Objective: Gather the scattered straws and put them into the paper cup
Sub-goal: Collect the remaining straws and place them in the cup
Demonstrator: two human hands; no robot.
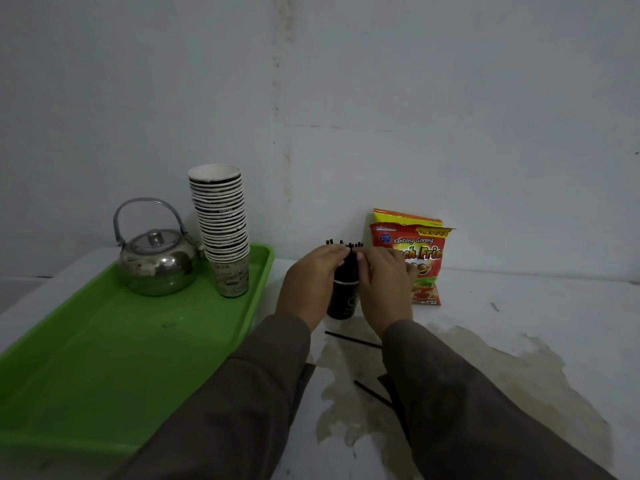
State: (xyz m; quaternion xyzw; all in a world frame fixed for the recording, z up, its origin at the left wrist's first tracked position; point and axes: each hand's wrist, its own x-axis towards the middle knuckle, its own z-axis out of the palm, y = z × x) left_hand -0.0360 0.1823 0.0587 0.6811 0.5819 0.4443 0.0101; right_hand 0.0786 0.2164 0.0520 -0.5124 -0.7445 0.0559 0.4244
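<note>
Our left hand (311, 285) & right hand (382, 285) grip the straws (349, 258) standing in paper cup (341, 301); two straws (351, 339) lie near on desk (502, 306).

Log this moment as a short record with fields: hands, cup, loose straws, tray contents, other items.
hands: left hand and right hand cupped around the bundle of black straws
cup: dark paper cup, upright on the white table, bundle standing in it
loose straws: two black straws on the table, one near the cup, one closer to the person
tray contents: green plastic tray holds a steel kettle and a stack of paper cups
other items: red snack packet against the wall
</note>
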